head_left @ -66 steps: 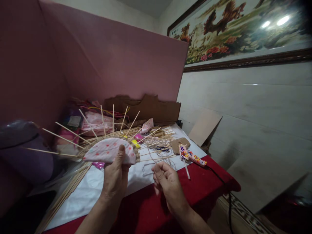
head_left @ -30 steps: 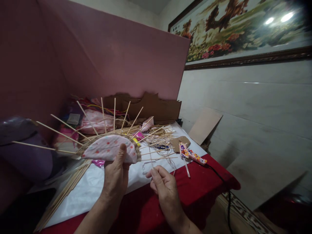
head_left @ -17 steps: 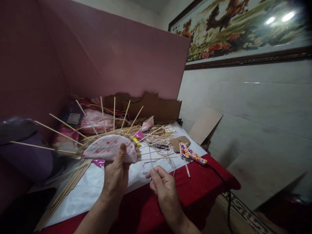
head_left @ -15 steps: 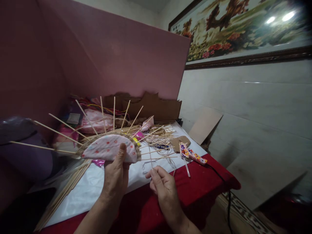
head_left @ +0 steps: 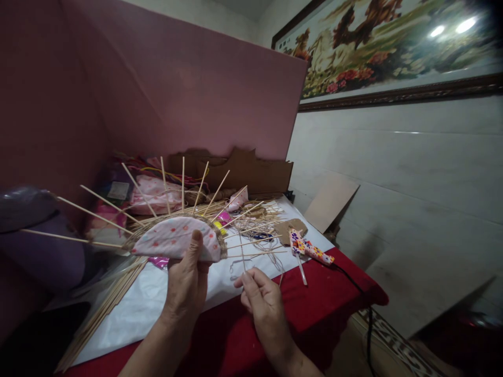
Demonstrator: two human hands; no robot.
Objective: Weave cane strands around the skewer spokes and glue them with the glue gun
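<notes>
- Work in hand: judged from the grip, a twine strand is being worked between upright stakes at the edge of a small frame — the weaving stage.
- Left hand [head_left: 186, 285]: closed around the lower edge of the fabric-covered half-disc [head_left: 175, 240], thumb pressed on its pink dotted face; the piece is held above the white sheet [head_left: 157, 301], flat face toward the camera.
- Skewer stakes [head_left: 94, 213]: fan outward from the curved edge, where a narrow woven rim [head_left: 220, 242] shows.
- Right hand [head_left: 261, 301]: thumb and forefinger pinched on the twine strand [head_left: 242, 256], other fingers curled; the strand runs up toward the right end of the rim.
- Next pass calls for: steady tension, and threading between the closely set right-hand stakes without bending them.
- Obstructions: the projecting stake tips, and the loose coil of twine [head_left: 269, 250] just beyond the right hand — likely to snag.
- Surroundings: a floral glue gun [head_left: 310, 251] with black cable [head_left: 353, 288] on the red tablecloth [head_left: 322, 309]; spare skewers [head_left: 102, 314] at the left; cardboard pieces [head_left: 239, 173] at the back.
</notes>
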